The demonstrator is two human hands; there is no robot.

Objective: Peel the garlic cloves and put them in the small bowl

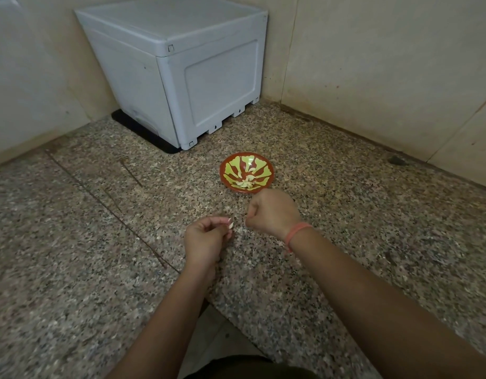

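Observation:
A small red bowl with a green pattern stands on the speckled granite counter and holds several pale peeled garlic cloves. My left hand pinches a whitish garlic clove at its fingertips, a little in front and to the left of the bowl. My right hand, with a pink band on the wrist, is curled into a fist just below the bowl's near rim. Whether the fist holds anything is hidden.
A large grey plastic box stands in the back corner on a black mat. Beige walls close the counter at the back and right. A few pale skin scraps lie between my hands. The counter's inner corner edge lies near my body.

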